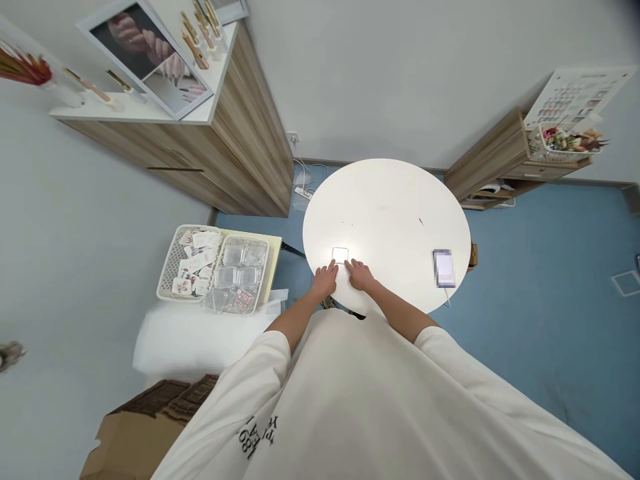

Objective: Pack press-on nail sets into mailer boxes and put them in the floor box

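A small white square with a thin dark outline (341, 255) lies on the round white table (385, 200), near its front left edge; I cannot make out what it is. My left hand (325, 280) reaches to its near left corner, with fingers stretched forward and the tips at the edge. At the near right corner is my right hand (360, 275), its fingers also extended and somewhat apart, touching or almost touching the square. Whether either hand pinches the edge is too small to tell.
A blurred-out device (444, 269) with a cable lies at the table's right. To the left stand a white basket of printed packets (167, 273) and a bin of clear plastic boxes (265, 267). Wooden cabinets (250, 133) stand behind left; a cardboard box (135, 443) sits lower left.
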`<state>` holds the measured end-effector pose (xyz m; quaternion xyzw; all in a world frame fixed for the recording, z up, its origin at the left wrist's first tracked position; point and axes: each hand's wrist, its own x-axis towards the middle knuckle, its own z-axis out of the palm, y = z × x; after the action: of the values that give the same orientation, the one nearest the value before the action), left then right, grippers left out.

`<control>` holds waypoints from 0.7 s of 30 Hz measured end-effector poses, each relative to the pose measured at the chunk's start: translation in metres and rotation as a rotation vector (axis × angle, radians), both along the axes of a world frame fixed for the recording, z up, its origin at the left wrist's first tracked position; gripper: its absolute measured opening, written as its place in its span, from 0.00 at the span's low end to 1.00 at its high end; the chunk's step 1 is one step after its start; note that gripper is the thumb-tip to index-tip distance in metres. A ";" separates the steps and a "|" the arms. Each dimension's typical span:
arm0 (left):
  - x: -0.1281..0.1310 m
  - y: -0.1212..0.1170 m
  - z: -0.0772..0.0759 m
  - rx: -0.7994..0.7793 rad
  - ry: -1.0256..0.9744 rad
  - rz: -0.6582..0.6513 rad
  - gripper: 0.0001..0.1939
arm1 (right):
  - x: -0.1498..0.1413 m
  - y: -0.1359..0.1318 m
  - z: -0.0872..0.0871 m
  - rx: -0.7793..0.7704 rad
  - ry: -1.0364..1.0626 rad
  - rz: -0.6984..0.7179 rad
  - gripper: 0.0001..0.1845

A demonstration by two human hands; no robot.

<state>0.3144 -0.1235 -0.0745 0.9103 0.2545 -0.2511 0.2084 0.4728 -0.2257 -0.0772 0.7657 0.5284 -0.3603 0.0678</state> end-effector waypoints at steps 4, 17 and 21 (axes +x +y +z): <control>-0.008 0.027 -0.001 -0.036 0.021 -0.033 0.37 | -0.014 0.023 -0.001 -0.022 -0.002 -0.051 0.42; -0.030 0.034 -0.015 -0.041 -0.033 -0.177 0.47 | -0.032 0.000 0.000 -0.085 0.080 -0.181 0.45; -0.038 0.021 -0.009 -0.041 -0.028 -0.149 0.50 | -0.038 -0.013 0.008 -0.103 0.108 -0.199 0.45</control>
<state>0.2764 -0.1021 -0.0838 0.9258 0.1778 -0.2585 0.2111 0.4350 -0.2386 -0.0692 0.7894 0.4334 -0.4327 0.0423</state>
